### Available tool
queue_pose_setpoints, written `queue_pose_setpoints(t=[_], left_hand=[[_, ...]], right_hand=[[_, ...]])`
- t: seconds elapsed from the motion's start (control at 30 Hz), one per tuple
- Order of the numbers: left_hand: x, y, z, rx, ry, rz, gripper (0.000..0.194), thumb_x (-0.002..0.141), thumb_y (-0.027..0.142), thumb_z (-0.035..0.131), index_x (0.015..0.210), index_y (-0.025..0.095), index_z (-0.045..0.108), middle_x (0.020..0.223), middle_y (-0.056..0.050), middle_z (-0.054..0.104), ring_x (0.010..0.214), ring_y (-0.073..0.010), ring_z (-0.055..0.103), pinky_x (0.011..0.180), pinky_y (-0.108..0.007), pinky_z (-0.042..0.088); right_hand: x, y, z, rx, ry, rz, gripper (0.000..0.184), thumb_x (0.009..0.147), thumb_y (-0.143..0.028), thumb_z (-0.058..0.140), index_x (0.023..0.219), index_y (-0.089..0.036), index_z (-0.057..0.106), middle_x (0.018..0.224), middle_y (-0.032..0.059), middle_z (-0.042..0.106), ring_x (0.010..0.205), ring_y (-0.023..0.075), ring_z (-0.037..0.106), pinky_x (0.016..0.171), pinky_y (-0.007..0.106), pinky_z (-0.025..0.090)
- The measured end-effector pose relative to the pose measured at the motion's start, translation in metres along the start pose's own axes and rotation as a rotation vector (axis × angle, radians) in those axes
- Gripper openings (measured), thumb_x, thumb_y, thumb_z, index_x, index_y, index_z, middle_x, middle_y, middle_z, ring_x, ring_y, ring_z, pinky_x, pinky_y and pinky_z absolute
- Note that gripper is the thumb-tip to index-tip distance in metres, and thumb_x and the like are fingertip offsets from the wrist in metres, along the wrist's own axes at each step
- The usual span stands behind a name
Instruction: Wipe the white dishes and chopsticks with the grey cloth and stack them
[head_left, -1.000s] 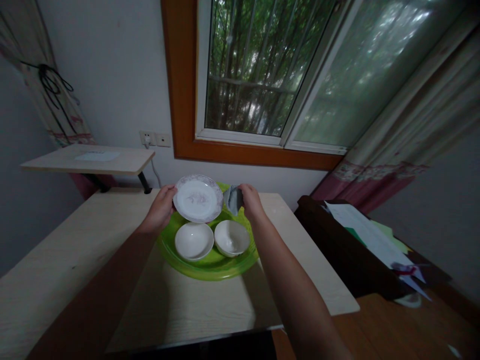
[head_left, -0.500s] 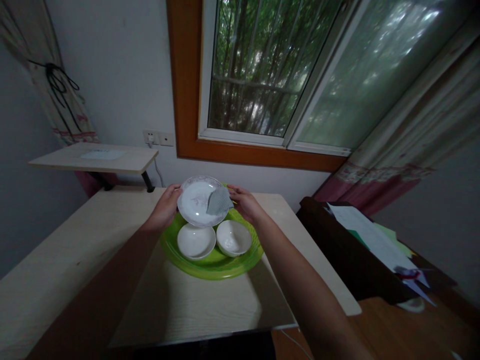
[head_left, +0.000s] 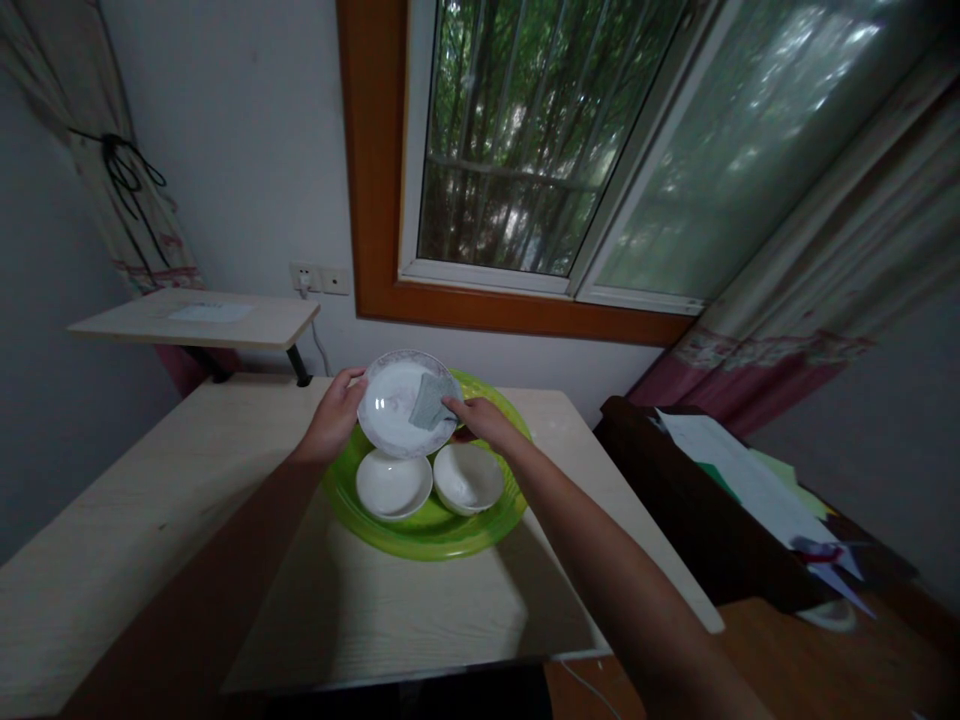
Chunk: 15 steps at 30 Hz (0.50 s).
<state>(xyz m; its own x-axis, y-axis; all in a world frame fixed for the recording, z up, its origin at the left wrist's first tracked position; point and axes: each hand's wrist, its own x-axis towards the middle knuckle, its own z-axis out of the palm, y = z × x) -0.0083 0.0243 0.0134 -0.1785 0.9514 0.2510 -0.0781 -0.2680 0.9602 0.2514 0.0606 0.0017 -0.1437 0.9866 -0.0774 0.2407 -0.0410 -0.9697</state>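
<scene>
My left hand (head_left: 334,417) grips the left rim of a white patterned plate (head_left: 391,412), held tilted above a large green tray (head_left: 420,528). My right hand (head_left: 480,422) pinches a grey cloth (head_left: 429,401) and presses it against the plate's right side. Two white bowls sit side by side in the tray below the plate, one on the left (head_left: 393,484) and one on the right (head_left: 467,478). The tray rests on a pale wooden table (head_left: 150,520).
A small side table (head_left: 199,321) stands at the back left below a wall socket (head_left: 321,278). A dark cabinet (head_left: 705,520) with papers (head_left: 742,470) is on the right. A window and curtains fill the wall behind.
My right hand has brought the grey cloth from beside the plate onto its face. The plate has stayed in my left hand above the tray.
</scene>
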Motion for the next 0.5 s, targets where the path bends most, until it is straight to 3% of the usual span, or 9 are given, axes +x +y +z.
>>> queue_pose_setpoints(t=[0.1, 0.23, 0.33, 0.5], left_hand=[[0.0, -0.001, 0.001, -0.044, -0.034, -0.041, 0.044, 0.081, 0.042, 0.068, 0.118, 0.019, 0.059, 0.095, -0.005, 0.069, 0.074, -0.0146, 0.061, 0.066, -0.024, 0.047], [0.0, -0.003, 0.001, -0.072, -0.124, -0.088, 0.054, 0.071, 0.031, 0.075, 0.121, 0.016, 0.06, 0.097, -0.007, 0.071, 0.08, -0.0182, 0.066, 0.072, -0.028, 0.05], [0.001, -0.003, 0.0, -0.031, -0.178, -0.081, 0.052, 0.071, 0.031, 0.075, 0.12, 0.015, 0.066, 0.103, -0.009, 0.072, 0.086, -0.0213, 0.067, 0.076, -0.031, 0.052], [-0.001, 0.002, -0.001, 0.051, -0.189, -0.03, 0.048, 0.075, 0.035, 0.073, 0.119, 0.015, 0.069, 0.105, -0.009, 0.073, 0.09, -0.0232, 0.067, 0.078, -0.032, 0.053]], right_hand=[[-0.002, -0.003, 0.002, 0.011, -0.107, 0.09, 0.042, 0.08, -0.056, 0.07, 0.067, -0.016, 0.069, 0.065, 0.0094, 0.071, 0.052, 0.0182, 0.063, 0.053, 0.031, 0.055], [-0.004, -0.003, 0.003, 0.134, -0.145, 0.034, 0.026, 0.082, -0.042, 0.069, 0.076, -0.017, 0.071, 0.08, 0.0068, 0.075, 0.065, 0.0168, 0.067, 0.066, 0.031, 0.058], [-0.003, -0.001, 0.0, 0.103, -0.169, -0.043, 0.021, 0.081, -0.039, 0.068, 0.081, -0.018, 0.071, 0.082, 0.003, 0.073, 0.069, 0.0158, 0.065, 0.069, 0.029, 0.056], [-0.006, -0.011, -0.009, -0.194, -0.11, -0.276, 0.03, 0.083, -0.046, 0.063, 0.075, -0.018, 0.069, 0.075, 0.0002, 0.067, 0.067, 0.0148, 0.058, 0.063, 0.024, 0.047]])
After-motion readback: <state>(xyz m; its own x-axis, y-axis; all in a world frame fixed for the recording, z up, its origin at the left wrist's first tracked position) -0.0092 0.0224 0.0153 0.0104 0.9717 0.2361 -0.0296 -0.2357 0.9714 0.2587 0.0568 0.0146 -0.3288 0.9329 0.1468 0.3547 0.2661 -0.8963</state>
